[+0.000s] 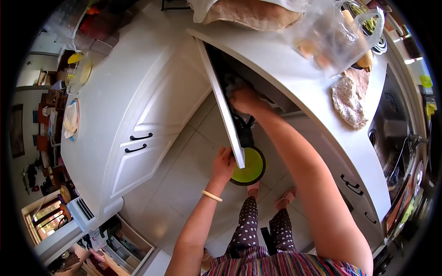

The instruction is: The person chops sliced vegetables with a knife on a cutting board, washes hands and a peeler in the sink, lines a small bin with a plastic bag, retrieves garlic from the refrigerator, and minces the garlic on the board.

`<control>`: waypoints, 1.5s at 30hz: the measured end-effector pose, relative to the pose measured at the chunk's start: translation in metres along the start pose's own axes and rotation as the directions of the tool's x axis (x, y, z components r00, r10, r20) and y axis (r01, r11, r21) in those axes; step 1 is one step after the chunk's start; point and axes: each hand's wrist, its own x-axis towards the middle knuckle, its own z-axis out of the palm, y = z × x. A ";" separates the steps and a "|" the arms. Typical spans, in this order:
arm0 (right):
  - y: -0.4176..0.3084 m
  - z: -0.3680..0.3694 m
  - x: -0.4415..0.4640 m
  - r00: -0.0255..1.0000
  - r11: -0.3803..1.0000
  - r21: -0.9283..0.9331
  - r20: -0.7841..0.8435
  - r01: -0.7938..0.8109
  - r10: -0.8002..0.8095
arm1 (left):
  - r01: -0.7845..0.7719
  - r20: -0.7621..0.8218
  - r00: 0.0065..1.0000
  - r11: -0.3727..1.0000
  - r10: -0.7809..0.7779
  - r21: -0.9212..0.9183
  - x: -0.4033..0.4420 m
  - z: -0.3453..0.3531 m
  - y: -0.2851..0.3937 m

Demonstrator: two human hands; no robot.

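Note:
My left hand [224,163] is closed around the lower corner of an opened white cabinet door [222,103], and a pale bangle [212,196] circles that wrist. My right hand [247,100] reaches into the dark cabinet behind the door. Its fingers look curled beside a blurred greyish thing [235,84] that I cannot make out. Below the door, close to my left hand, shows a round green thing with a dark rim [252,166]. Something black [246,134] is just above it, partly hidden by the door.
White counters run along both sides; a cloth [350,99], a clear plastic bag [334,43] and a sink [391,119] are on the right. A plate with a cloth [71,119] stands left. Below me are tiled floor [177,172] and my slippered feet [286,197].

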 end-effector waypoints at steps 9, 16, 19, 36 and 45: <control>0.032 0.047 0.072 0.978 0.974 0.126 -0.075 -0.186 0.196 | -0.040 -0.081 0.996 0.998 0.037 -0.038 0.002 0.007 0.012; 0.017 0.034 0.067 0.920 0.920 0.052 0.083 -0.387 0.383 | -0.069 -0.116 0.991 0.997 0.067 -0.018 0.003 0.015 0.009; 0.054 0.098 0.070 0.868 0.810 0.557 -0.296 -0.181 0.398 | -0.054 -0.116 0.992 0.998 0.053 -0.008 0.003 0.014 0.009; -0.066 -0.068 -0.109 0.614 -0.351 0.833 0.018 0.427 0.789 | -0.103 -0.134 0.987 0.990 0.089 -0.101 0.006 0.036 -0.001; -0.082 -0.133 -0.236 0.595 -0.216 0.936 0.007 0.280 0.804 | -0.068 0.094 0.993 0.998 0.067 0.010 0.046 0.072 0.070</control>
